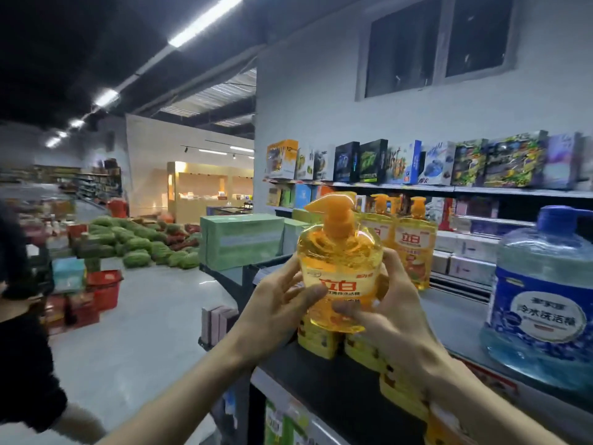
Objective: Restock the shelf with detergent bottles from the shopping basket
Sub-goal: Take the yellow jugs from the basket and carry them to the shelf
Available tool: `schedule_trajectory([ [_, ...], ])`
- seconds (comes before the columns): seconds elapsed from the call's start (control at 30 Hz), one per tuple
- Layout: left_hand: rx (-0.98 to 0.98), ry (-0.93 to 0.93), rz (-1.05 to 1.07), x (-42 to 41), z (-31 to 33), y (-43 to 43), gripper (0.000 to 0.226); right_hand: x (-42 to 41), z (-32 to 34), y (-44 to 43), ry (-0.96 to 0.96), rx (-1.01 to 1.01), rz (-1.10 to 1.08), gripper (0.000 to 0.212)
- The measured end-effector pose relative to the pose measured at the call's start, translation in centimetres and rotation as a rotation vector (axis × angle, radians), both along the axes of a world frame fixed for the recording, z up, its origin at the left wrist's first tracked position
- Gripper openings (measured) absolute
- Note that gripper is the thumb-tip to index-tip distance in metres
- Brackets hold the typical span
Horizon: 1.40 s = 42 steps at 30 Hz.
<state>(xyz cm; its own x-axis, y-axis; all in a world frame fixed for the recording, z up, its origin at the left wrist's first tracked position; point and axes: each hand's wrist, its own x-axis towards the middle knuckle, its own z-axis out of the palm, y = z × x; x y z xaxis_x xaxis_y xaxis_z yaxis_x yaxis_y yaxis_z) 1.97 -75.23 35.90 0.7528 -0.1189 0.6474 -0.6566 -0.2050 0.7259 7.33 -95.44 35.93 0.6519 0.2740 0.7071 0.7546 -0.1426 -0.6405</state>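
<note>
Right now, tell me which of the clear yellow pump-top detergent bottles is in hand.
The nearest yellow pump-top bottle, gripped by the left hand and right hand; the two others stand untouched farther back on the shelf.

both hands [282,303] [390,303] grip orange detergent btl [338,268], over shelf [337,390]

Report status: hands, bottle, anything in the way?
Both gripping, left hand and right hand. Orange pump detergent bottle upright over shelf front. Just under it, yellow packs; blue detergent jug apart to the right.
</note>
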Motion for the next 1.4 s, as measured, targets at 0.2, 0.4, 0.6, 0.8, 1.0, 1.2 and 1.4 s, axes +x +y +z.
schedule_trajectory([
  [0.2, 0.016, -0.066, -0.037, 7.5, 1.1, 2.7, 0.039, 5.4, 1.0, 2.8, -0.080, -0.018, -0.114, 0.084],
  [0.4, 0.020, -0.082, -0.024, 15.2, 1.4, 3.6, 0.040, 12.1, 2.1, 3.7, -0.076, -0.127, -0.272, 0.078],
  [0.6, -0.022, 0.010, -0.003, 22.6, 2.4, 3.7, 0.035, 19.8, 4.2, 4.9, 0.059, -0.269, -0.323, 0.075],
  [0.8, -0.040, 0.173, 0.040, 28.8, 3.2, 3.4, 0.028, 25.6, 3.6, 6.0, 0.205, -0.243, -0.318, 0.077],
  [1.0, -0.021, 0.254, 0.068, 33.0, 2.1, 4.0, 0.027, 28.0, 3.0, 6.6, 0.264, -0.307, -0.347, 0.073],
  [1.2, -0.001, 0.277, 0.022, 36.0, 2.2, 5.0, 0.027, 30.0, 3.1, 6.9, 0.284, -0.344, -0.369, 0.075],
  [1.4, 0.181, 0.303, -0.005, 36.7, 1.6, 7.1, 0.032, 30.6, 1.6, 6.0, 0.293, -0.505, -0.426, 0.073],
])
